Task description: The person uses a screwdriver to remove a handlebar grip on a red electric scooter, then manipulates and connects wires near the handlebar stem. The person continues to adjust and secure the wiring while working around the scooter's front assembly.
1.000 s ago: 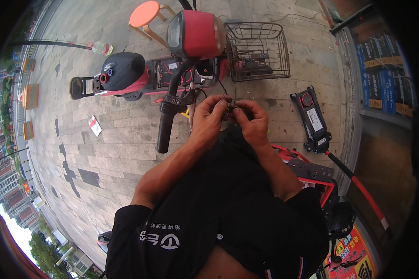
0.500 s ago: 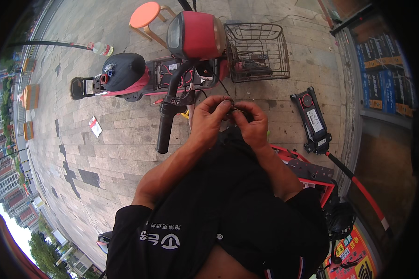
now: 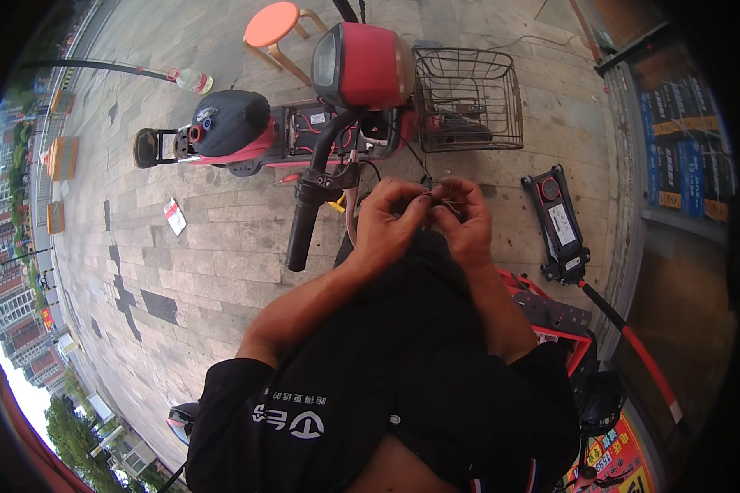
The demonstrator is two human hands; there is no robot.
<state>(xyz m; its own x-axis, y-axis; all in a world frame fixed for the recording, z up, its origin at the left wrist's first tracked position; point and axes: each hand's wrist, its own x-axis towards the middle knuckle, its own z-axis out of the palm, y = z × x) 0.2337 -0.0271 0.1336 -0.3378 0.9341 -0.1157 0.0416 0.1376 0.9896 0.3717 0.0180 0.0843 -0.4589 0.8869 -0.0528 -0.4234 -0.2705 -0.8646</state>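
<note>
Both hands meet in front of my chest, over the near side of a red electric scooter (image 3: 368, 66). My left hand (image 3: 389, 215) is closed, thumb against forefinger, pinching thin wires. My right hand (image 3: 469, 220) pinches the same bundle from the other side, and fine wire ends (image 3: 450, 202) stick out between its fingers. A black cable (image 3: 414, 154) runs down from the scooter's front to the fingertips. Just left of my left hand is the handlebar grip (image 3: 302, 234) with its brake lever. The exact joint between the fingertips is hidden.
A wire basket (image 3: 469, 99) sits at the scooter's front; its black seat (image 3: 232, 123) is at left. An orange stool (image 3: 273, 25) stands behind. At right lies a black floor jack (image 3: 557, 223) with a red-black handle. Stacked boxes (image 3: 682, 148) line the right side.
The whole view has shifted slightly, so the scene sits a little further right. My right fingers have spread slightly and the wire ends show more clearly. Both hands still pinch the wires.
</note>
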